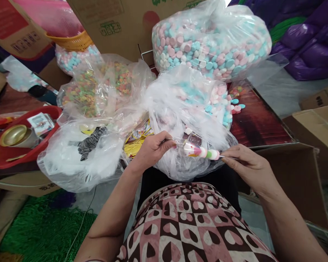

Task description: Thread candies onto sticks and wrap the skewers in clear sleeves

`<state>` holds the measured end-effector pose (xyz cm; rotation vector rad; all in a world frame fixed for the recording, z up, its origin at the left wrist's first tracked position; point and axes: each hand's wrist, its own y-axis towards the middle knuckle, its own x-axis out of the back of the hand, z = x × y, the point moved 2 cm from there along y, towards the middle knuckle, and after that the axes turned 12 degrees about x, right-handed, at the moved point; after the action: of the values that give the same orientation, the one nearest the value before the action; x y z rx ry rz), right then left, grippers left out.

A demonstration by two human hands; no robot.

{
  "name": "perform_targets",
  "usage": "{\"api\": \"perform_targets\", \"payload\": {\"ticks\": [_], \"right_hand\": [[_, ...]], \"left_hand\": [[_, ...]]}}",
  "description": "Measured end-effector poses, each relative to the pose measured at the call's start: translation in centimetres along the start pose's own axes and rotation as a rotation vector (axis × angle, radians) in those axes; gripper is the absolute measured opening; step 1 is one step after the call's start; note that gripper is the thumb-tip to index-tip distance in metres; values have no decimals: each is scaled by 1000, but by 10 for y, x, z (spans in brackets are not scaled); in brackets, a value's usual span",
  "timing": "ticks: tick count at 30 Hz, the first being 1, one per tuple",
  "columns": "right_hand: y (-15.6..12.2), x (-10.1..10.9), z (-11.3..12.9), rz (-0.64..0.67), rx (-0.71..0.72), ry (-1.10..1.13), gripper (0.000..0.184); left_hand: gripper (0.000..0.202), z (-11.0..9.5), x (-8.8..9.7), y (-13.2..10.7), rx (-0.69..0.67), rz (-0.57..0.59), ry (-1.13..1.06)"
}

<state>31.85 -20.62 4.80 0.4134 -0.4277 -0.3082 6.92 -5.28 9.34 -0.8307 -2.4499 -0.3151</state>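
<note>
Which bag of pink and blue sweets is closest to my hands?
The crumpled cloudy bag in the middle, just beyond your left hand and right hand. The bulging bag sits farther back; another bag is back left, by the orange basket.

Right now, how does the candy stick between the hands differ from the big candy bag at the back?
The candy stick is small and slim; the big candy bag is broad and bulging. The stick's pieces line up in a row; the bag's are loosely heaped. The left hand and right hand hold the stick; neither touches the bag. Both show pink and white pieces.
</note>
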Motion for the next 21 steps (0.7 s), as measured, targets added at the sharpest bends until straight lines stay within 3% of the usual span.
{"api": "perform_targets", "payload": {"ticks": [6, 8, 11, 13, 16, 18, 21], "right_hand": [[-6, -2, -3, -95, -289, -13, 23], [-8, -4, -4, -54, -349, -9, 27], [-7, -7, -1, 40, -324, -4, 28], [-6, -10, 0, 68, -302, 16, 26], [-5, -14, -1, 50, -304, 55, 23], [-7, -18, -3, 18, -324, 85, 23], [-11, -29, -7, -27, -377, 161, 28]], "left_hand": [[37, -5, 3, -3, -14, -3, 2], [37, -3, 4, -3, 18, 6, -5], [34, 3, 3, -3, 86, 53, -55], [31, 6, 0, -2, 141, 66, -192], [31, 4, -6, -1, 169, 68, -587], [43, -1, -11, 1, 164, 94, -823], [70, -10, -17, 3, 154, 102, -983]]}}
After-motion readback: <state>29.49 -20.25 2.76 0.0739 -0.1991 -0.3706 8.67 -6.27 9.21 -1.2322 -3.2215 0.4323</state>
